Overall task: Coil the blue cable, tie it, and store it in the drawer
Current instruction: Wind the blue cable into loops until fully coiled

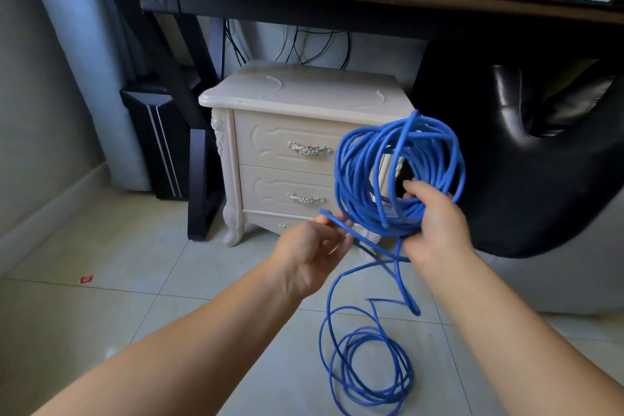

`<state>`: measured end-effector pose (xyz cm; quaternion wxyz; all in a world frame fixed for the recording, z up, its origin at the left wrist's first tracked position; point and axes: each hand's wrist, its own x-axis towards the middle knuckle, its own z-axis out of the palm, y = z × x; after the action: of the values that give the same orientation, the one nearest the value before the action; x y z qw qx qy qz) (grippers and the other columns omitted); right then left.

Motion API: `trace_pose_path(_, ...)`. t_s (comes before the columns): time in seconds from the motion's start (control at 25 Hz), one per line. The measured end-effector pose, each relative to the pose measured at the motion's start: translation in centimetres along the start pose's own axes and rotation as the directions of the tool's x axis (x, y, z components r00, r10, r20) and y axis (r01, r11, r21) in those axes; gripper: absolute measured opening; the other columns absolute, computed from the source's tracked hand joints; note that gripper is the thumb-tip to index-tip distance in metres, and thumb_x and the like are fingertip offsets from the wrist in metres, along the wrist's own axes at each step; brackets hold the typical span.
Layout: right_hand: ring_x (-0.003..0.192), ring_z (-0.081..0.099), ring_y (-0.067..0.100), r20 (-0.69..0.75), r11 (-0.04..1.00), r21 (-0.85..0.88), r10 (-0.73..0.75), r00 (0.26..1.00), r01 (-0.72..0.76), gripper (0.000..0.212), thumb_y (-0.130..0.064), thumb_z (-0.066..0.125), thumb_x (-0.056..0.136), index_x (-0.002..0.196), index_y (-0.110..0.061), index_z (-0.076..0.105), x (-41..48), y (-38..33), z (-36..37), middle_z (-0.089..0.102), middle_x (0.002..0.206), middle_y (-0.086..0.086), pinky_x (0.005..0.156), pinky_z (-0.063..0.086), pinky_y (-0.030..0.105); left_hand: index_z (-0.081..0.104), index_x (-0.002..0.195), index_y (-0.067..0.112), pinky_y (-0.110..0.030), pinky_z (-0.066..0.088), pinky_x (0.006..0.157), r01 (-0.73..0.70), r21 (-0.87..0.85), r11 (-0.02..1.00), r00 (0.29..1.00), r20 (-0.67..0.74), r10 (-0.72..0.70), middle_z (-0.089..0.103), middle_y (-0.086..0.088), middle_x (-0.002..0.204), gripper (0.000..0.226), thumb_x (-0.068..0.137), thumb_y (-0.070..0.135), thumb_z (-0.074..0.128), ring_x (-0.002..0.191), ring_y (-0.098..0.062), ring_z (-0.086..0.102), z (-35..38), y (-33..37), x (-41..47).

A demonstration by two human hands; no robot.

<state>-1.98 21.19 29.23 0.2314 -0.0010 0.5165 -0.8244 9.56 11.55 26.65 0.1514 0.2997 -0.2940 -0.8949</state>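
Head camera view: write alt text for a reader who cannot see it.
A person's right hand grips a coil of blue cable while the left hand pinches a loose strand. More cable lies looped on the floor before a cream nightstand, drawers closed.

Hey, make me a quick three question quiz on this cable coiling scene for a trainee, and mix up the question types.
1. True or false: the right hand grips the coiled part of the thin blue cable.
2. The two drawers of the cream carved nightstand are: A both closed; B top one open; C both open.
3. Fill in: the cable's uncoiled loops lie on the pale tiled ____.
Key: 1 true; 2 A; 3 floor.
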Motion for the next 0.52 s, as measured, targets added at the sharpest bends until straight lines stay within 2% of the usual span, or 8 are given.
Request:
trace_pose_path(0.08,0.076,0.064,0.023,-0.135,0.993,-0.079,-0.093,0.986,0.083,0.019,-0.004,0.063,0.087,0.099,-0.018,0.058,0.3,-0.2,-0.6,0.061,0.086,0.003,0.072,0.055,0.038,0.054,0.081,0.016,-0.028,0.054,0.081,-0.058,-0.051,0.997,0.998,-0.021,0.057,0.076,-0.005,0.096,0.034,0.093,-0.014,0.042,0.095,-0.014,0.069,-0.1,0.5,0.0)
trace_pose_path(0.16,0.076,0.061,0.021,-0.203,0.965,-0.223,-0.186,0.961,0.140,0.022,-0.006,0.063,0.086,0.100,-0.021,0.054,0.4,0.1,-1.1,0.059,0.088,0.001,0.070,0.053,0.037,0.053,0.080,0.018,-0.028,0.053,0.082,-0.119,-0.029,0.993,0.993,0.003,0.119,0.074,-0.004,0.110,0.029,0.095,-0.007,0.050,0.105,-0.013,0.068,-0.1,0.7,-0.1)
trace_pose_path(0.28,0.067,0.052,0.015,-0.165,0.867,-0.442,-0.330,0.930,0.229,0.022,-0.004,0.059,0.087,0.102,-0.018,0.050,0.2,0.6,-1.5,0.052,0.081,-0.003,0.055,0.044,0.025,0.057,0.076,0.021,-0.031,0.049,0.093,-0.224,0.057,0.973,0.974,0.056,0.221,0.071,-0.002,0.111,0.023,0.091,0.004,0.062,0.106,-0.013,0.065,-0.3,1.1,-0.2)
trace_pose_path(0.36,0.063,0.048,0.014,-0.072,0.767,-0.565,-0.413,0.908,0.304,0.023,-0.003,0.057,0.086,0.103,-0.016,0.049,-0.1,0.6,-1.5,0.050,0.078,-0.005,0.051,0.038,0.021,0.067,0.092,0.028,-0.032,0.045,0.099,-0.329,0.229,0.916,0.943,0.130,0.306,0.068,0.006,0.118,0.017,0.082,0.016,0.074,0.114,-0.008,0.060,-0.7,1.7,-0.3)
trace_pose_path(0.44,0.063,0.050,0.015,0.056,0.659,-0.656,-0.441,0.896,0.366,0.024,-0.004,0.058,0.085,0.103,-0.019,0.050,-0.8,0.4,-1.2,0.053,0.078,-0.005,0.051,0.038,0.023,0.060,0.122,0.038,-0.030,0.040,0.105,-0.425,0.427,0.798,0.903,0.261,0.341,0.065,0.011,0.128,0.058,0.070,0.025,0.083,0.122,-0.004,0.056,-1.1,2.2,-0.2)
trace_pose_path(0.52,0.065,0.056,0.015,0.211,0.548,-0.729,-0.391,0.896,0.410,0.028,-0.004,0.059,0.083,0.102,-0.022,0.052,-1.8,0.3,-0.7,0.060,0.082,-0.005,0.053,0.042,0.024,0.043,0.142,0.039,-0.025,0.042,0.104,-0.467,0.568,0.678,0.883,0.342,0.322,0.065,0.012,0.128,0.086,0.069,0.026,0.086,0.117,-0.002,0.060,-0.9,2.6,-0.3)
